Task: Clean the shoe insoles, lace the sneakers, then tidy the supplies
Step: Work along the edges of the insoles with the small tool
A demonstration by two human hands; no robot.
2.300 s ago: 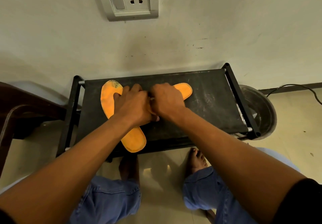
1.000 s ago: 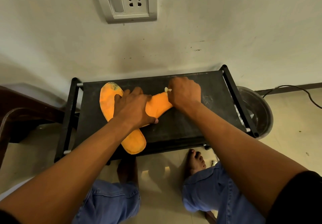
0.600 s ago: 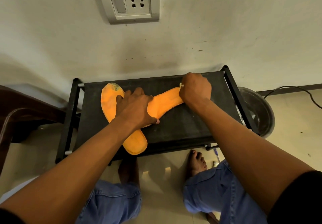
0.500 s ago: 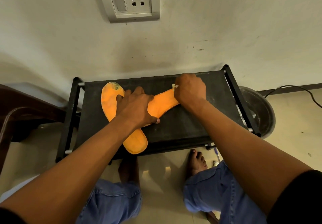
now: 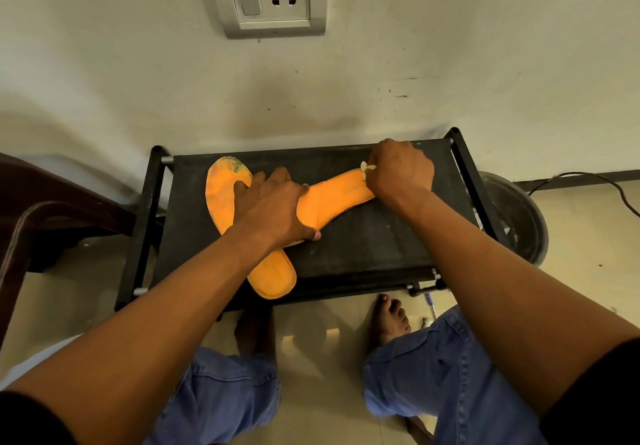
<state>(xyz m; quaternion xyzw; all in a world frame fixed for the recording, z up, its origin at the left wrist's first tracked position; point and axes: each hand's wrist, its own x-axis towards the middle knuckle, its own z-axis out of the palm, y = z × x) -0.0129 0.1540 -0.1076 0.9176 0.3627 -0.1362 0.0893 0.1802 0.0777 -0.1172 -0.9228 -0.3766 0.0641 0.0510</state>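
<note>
Scrubbing is underway: the right hand [image 5: 398, 170] curls around a small white scrap [image 5: 367, 167] at the upper insole [image 5: 332, 198]'s far end, near the rack [image 5: 363, 247]'s back right corner. The left hand [image 5: 273, 205] presses flat where it crosses the lower insole [image 5: 273, 274], whose heel overhangs the front edge. Loose pressure could probably let both slide off. There's bare room to the right.
</note>
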